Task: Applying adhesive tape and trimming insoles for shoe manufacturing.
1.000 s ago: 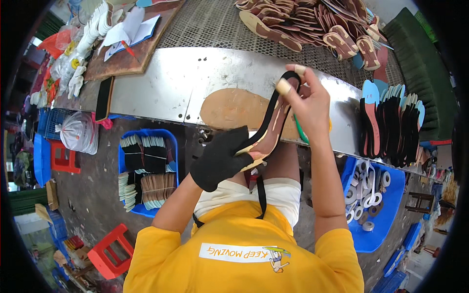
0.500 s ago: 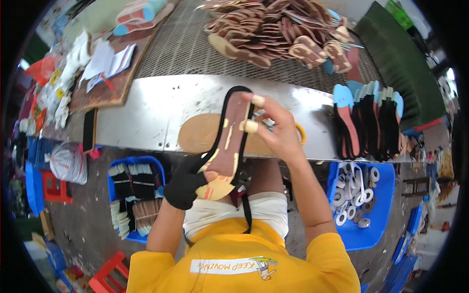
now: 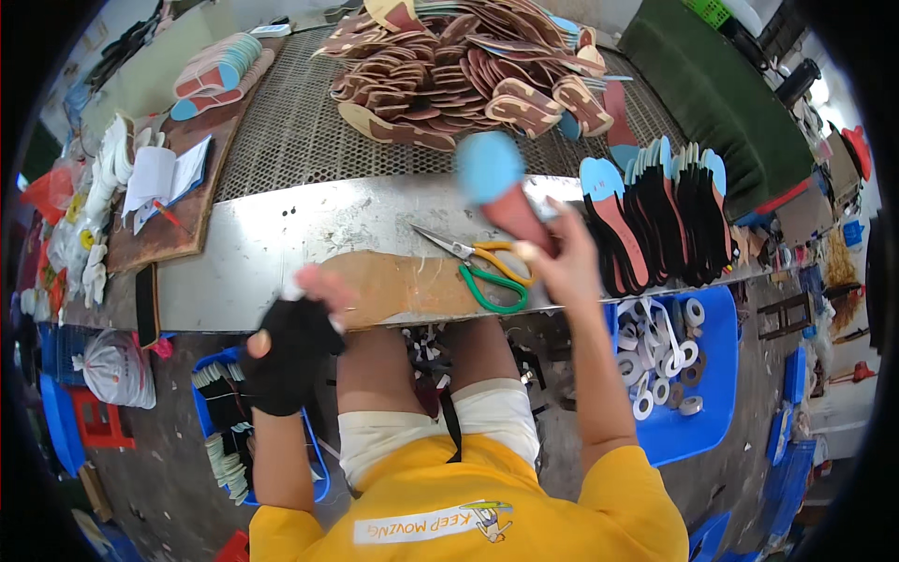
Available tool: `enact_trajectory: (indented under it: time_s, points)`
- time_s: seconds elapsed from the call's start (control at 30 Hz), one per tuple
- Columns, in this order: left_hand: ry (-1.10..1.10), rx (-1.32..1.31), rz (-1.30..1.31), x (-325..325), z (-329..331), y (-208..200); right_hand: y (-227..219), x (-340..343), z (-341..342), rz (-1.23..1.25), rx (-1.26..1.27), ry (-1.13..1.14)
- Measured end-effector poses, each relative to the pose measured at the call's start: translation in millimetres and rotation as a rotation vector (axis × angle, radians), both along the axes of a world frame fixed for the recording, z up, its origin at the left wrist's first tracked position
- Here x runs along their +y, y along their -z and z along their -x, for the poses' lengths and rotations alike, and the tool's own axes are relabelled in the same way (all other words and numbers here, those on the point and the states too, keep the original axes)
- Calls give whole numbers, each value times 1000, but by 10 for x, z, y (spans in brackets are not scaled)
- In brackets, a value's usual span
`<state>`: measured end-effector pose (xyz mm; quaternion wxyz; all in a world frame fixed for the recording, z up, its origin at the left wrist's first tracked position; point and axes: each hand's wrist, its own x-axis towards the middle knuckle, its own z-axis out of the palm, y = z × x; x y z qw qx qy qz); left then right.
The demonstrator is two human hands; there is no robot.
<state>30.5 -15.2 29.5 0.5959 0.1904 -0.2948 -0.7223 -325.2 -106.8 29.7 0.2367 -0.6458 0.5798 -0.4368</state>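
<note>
My right hand (image 3: 569,260) is closed on an insole (image 3: 520,217), pink in its lower part with a light blue rounded end pointing up and away. The insole is smeared by motion, over the bench just left of the row of finished insoles (image 3: 613,225). My left hand (image 3: 298,348), in a black fingerless glove, hovers at the bench's front edge with bare fingers stretched out, somewhat blurred, and nothing in it. Between the hands lie scissors (image 3: 478,251) with one orange and one green handle, partly across a brown sole-shaped board (image 3: 398,288).
A large heap of brown insoles (image 3: 421,89) covers the far mesh surface (image 3: 272,140). Left stands a wooden board (image 3: 178,245) with papers (image 3: 169,178). Below the bench are a blue bin of white tape rolls (image 3: 716,412) at right and a blue crate of insoles (image 3: 323,478) at left.
My left hand has let go of the insole and moved left. My right hand has carried it to the right, its blue and pink face now showing. The scissors have come into sight.
</note>
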Motion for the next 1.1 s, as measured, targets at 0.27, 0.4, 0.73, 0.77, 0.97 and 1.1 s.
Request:
enact_trajectory:
  time_s: [0.27,0.4,0.73,0.77,0.97,1.1]
  points:
    - [-471,-414,105,81,-768,-245,6,-127,1266,95,740,602]
    - [-462,-660,46,-78,-550,-193,41,-262,1098,338,794,527]
    - [-698,-1070,-231,-492,-250,651,-614,-1533,-34,497,506,106]
    - [-730,-1154,-199,-479,-244,702,-780,-1677,-92,580,409,94]
    - [-794,-1181,-199,-446,-171,595,-1579,-2606,-645,825,714,212]
    - [-842,-1218,-192,-461,-204,650,-1575,-3066,-815,658,977,317]
